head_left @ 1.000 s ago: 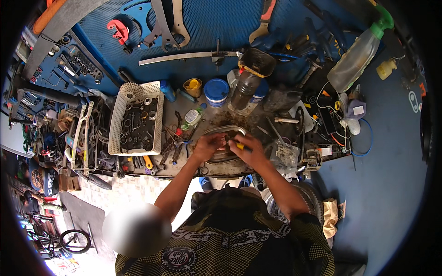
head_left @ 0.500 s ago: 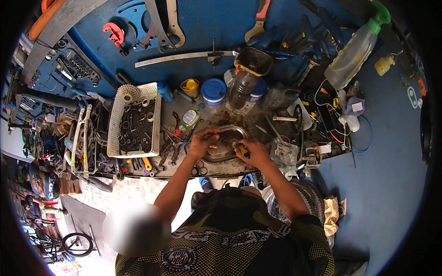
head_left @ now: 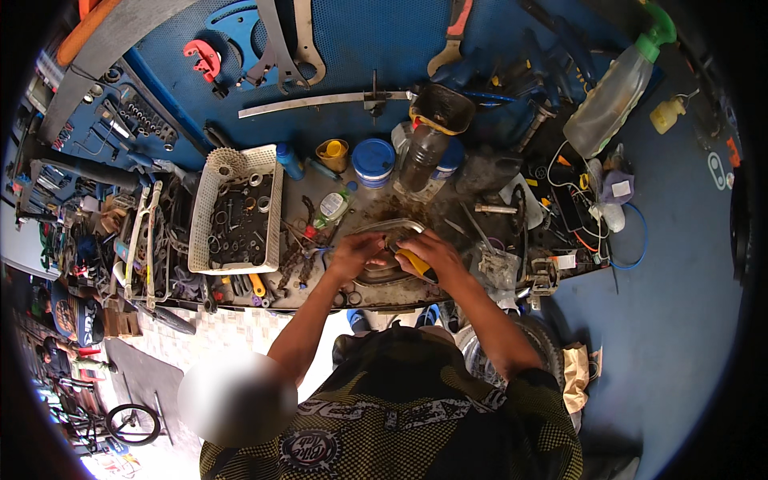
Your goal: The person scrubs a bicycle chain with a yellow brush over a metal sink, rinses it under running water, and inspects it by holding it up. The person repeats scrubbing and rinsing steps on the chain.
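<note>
My two hands meet over a shallow oval metal tray (head_left: 382,282) at the middle of the bench front. In my right hand (head_left: 438,254) is a tool with a yellow-and-black handle (head_left: 415,262); its working end is hidden between the hands. My left hand (head_left: 355,256) is closed, fingertips curled toward the tool, and whatever it pinches is too small to make out. Behind the tray the bench top has dark, greasy stains (head_left: 394,206). A clear bottle with a green label (head_left: 331,206) lies beyond my left hand.
A white perforated basket (head_left: 276,216) of small metal parts stands to the left. Behind are a blue-lidded tub (head_left: 373,158), a yellow cup (head_left: 332,152) and a dark bottle bearing a funnel (head_left: 424,160). A plastic bag (head_left: 499,268) and cables lie right. Wrenches (head_left: 306,48) hang on the blue wall.
My hands have drawn closer together over the tray. The right hand has turned the tool so more of its yellow handle shows, and the left fingers have curled in.
</note>
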`<state>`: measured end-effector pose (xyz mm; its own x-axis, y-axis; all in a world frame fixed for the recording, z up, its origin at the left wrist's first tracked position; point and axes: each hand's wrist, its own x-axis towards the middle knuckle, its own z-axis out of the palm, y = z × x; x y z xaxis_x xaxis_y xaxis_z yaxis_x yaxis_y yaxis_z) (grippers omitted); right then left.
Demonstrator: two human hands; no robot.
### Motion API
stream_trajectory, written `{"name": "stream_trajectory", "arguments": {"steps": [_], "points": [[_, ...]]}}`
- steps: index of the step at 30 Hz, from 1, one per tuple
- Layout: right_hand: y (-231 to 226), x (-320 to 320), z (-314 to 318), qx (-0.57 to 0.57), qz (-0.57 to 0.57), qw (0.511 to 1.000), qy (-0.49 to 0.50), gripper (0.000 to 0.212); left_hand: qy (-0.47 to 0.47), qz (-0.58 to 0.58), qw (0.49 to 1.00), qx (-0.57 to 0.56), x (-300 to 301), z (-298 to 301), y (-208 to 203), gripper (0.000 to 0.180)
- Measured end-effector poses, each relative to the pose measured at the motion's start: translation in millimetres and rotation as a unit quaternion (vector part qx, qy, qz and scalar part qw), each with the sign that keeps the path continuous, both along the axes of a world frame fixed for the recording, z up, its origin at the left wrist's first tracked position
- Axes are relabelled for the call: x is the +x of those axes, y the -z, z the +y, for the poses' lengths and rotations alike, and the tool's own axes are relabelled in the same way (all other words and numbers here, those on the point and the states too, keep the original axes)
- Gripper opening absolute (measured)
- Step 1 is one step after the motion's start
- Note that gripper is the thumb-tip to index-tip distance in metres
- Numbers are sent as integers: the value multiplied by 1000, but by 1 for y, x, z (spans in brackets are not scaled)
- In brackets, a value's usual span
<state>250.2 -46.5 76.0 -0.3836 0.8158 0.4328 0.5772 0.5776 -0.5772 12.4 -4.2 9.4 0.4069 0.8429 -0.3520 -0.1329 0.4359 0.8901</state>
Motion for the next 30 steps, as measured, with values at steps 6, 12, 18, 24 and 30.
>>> {"name": "stream_trajectory", "arguments": {"steps": [6, 12, 18, 24, 30], "points": [[30, -4, 5, -367, 265, 887, 91, 27, -4, 102, 977, 189, 8, -4, 0, 33], [53, 11, 6, -375, 265, 878, 137, 34, -69, 23, 990, 121, 1, 11, 10, 39], [53, 20, -14, -210, -20, 963, 165, 41, -68, 37, 995, 59, -1, 4, 12, 40], [17, 16, -11, -130, -34, 984, 118, 32, -35, 5, 999, 28, -2, 1, 20, 40], [5, -4, -9, -5, -88, 996, 7, 30, 2, 13, 999, -34, 0, 3, 8, 40]]}}
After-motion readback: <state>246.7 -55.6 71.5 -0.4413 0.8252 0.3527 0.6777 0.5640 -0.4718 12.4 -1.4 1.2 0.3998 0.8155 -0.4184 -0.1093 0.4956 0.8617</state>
